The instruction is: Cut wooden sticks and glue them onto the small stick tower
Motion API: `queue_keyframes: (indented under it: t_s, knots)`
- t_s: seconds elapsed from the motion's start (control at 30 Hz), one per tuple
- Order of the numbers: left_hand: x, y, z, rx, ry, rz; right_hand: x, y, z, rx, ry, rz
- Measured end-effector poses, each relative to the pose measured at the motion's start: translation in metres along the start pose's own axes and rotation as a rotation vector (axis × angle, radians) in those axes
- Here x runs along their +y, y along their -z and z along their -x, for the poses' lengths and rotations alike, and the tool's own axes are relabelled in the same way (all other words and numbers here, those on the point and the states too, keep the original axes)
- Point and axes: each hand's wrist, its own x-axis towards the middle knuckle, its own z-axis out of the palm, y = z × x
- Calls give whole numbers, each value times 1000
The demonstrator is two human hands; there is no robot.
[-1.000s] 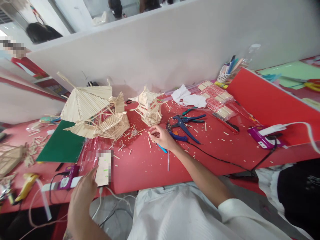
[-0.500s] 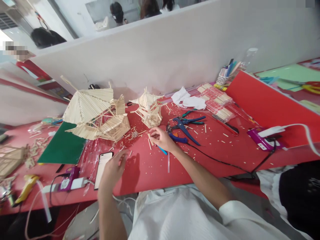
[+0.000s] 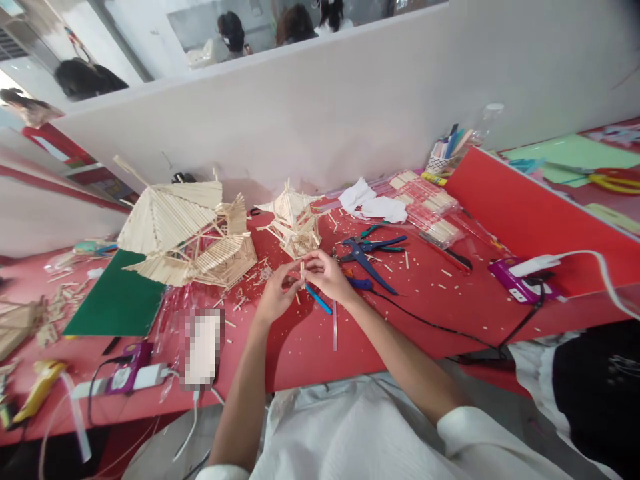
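Observation:
My left hand (image 3: 277,293) and my right hand (image 3: 329,275) meet over the red table, both closed with fingertips around short wooden sticks (image 3: 303,268). The sticks stand roughly upright; how many there are is hard to make out. Just behind my hands is a small pavilion-like stick model (image 3: 295,223). A larger stick model (image 3: 175,223) with broad slatted roofs stands to the left. Under my right hand lies a blue pen-like tool (image 3: 319,300), and a clear glue stick (image 3: 335,327) is beside it. Blue-handled cutters (image 3: 367,257) rest right of my hands.
Stick scraps litter the red table (image 3: 300,363). A phone (image 3: 203,350), green board (image 3: 117,297), purple power strip (image 3: 129,367) and yellow glue gun (image 3: 40,390) lie left. Right are packed sticks (image 3: 425,207), a red board (image 3: 545,227) and another power strip (image 3: 523,280). A person sits nearby.
My left hand has moved right and forward from above the phone to join my right hand at the wooden sticks. The phone is now uncovered.

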Motion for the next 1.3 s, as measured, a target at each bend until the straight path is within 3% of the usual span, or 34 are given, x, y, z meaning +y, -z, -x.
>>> queue_keyframes:
  t_s: [0.3,0.73,1.3]
  knots:
    - [-2,-3,0,20,104,234,-2,2,-1,3,-30,32]
    - [2,-3,-2,29,128,281,2,4,-3,-22,-11,34]
    - [-5,-2,-2,90,150,256,6,0,-3,-41,-130,-233]
